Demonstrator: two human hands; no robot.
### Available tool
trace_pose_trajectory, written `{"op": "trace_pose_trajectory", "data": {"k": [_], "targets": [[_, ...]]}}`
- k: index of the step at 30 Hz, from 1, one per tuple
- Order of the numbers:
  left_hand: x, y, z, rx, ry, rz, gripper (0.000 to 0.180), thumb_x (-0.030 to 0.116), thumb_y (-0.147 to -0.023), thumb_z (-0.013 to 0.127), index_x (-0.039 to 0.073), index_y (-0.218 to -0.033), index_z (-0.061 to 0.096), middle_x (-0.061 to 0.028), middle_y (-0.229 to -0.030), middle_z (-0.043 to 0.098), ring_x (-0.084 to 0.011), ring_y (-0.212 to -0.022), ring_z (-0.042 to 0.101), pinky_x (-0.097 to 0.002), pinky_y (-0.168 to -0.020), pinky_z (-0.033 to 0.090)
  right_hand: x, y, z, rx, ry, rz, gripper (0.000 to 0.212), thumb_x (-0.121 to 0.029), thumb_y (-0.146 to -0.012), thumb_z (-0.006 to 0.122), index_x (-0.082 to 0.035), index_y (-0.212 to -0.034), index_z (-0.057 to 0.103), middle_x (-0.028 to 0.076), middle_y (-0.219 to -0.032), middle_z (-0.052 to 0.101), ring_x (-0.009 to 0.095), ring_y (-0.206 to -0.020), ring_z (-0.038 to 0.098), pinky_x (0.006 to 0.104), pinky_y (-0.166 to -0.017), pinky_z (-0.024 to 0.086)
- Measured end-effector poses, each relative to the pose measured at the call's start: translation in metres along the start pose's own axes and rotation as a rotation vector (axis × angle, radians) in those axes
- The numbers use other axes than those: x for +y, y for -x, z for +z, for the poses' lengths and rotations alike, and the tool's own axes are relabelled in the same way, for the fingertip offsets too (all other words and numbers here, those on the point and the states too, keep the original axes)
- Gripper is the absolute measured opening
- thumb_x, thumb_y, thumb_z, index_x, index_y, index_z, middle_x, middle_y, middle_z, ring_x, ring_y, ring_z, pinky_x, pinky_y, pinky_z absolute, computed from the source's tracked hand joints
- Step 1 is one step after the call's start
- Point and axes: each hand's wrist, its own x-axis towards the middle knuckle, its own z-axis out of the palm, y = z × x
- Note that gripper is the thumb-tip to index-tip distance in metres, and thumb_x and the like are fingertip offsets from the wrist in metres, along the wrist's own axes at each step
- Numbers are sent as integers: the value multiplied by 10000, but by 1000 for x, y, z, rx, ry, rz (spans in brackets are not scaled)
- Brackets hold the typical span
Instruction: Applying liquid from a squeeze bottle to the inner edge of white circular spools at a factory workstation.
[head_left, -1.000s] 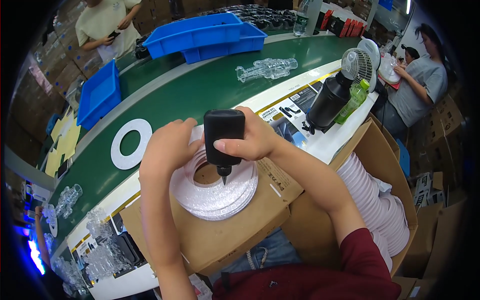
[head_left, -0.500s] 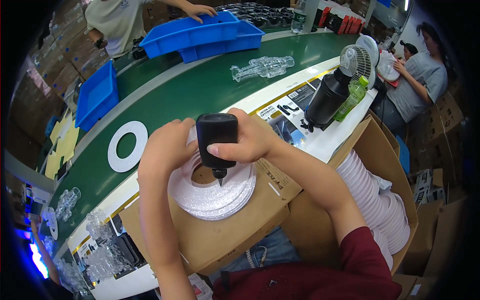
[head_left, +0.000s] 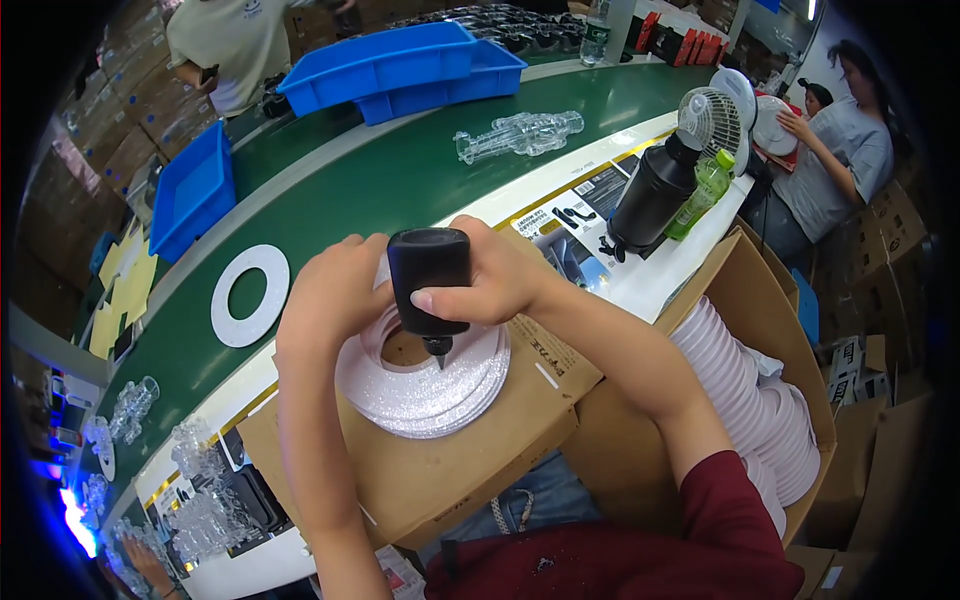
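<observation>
My right hand [head_left: 496,275] is wrapped round a black squeeze bottle [head_left: 430,280], held nozzle down. The tip hangs over a stack of glittery white flat rings [head_left: 425,402], near their inner edge; whether it touches cannot be made out. At the stack's far left side, my left hand [head_left: 335,285] grips a white ring between thumb and fingers, with part of the grip hidden. Under the rings lies a closed cardboard box [head_left: 470,480]. A single white ring [head_left: 222,312] rests on the green conveyor belt [head_left: 330,200] beyond my left hand.
An open carton [head_left: 815,400] at my right holds many stacked white rings [head_left: 735,400]. Blue trays [head_left: 380,70] stand across the belt. A clear plastic part [head_left: 520,137] lies on it. A black bottle [head_left: 650,195], green bottle [head_left: 705,190] and fan [head_left: 712,120] stand right.
The loose ring and clear part on the belt have shifted slightly left. Across the belt, a person's hand has left the blue tray. At lower left, another person's hand reaches to the clear parts.
</observation>
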Motion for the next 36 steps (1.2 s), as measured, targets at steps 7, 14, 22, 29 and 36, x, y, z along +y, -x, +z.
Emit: {"op": "trace_pose_trajectory", "data": {"k": [7, 14, 22, 29, 36], "targets": [[0, -1, 1, -1, -20, 15, 312, 257, -851, 670, 26, -1058, 633, -186, -949, 651, -369, -937, 640, -450, -818, 512, -7, 2, -1, 15, 84, 60, 315, -280, -755, 731, -16, -920, 684, 92, -790, 698, 181, -705, 657, 305, -670, 527], [-9, 1, -3, 94, -29, 37, 368, 196, -811, 711, 43, -1137, 635, -182, -988, 667, -357, -972, 648, -442, -839, 515, -2, 1, 0, 6, -23, 17, 333, -264, -741, 711, -18, -965, 698, 100, -841, 720, 189, -760, 687, 302, -727, 547], [-5, 3, -6, 80, -32, -49, 296, 136, -798, 671, 65, -1085, 655, -167, -1001, 687, -370, -980, 650, -431, -842, 514, 9, 4, 11, -51, -112, 37, 307, -177, -755, 697, 7, -1001, 692, 110, -910, 725, 184, -815, 687, 302, -761, 554], [-4, 6, -7, 72, -51, -69, 375, 127, -787, 668, 74, -1156, 635, -172, -1037, 684, -365, -1031, 641, -425, -859, 512, 11, 3, 15, -111, -111, -14, 252, -134, -775, 679, 14, -979, 691, 109, -880, 722, 183, -787, 683, 297, -739, 550], [-6, 4, -6, 52, -69, -72, 438, 157, -776, 687, 66, -1199, 618, -177, -1050, 681, -361, -1045, 640, -423, -875, 508, 12, 2, 19, -140, -83, -39, 222, -129, -772, 683, 10, -944, 693, 105, -839, 720, 178, -738, 676, 292, -688, 543]]}}
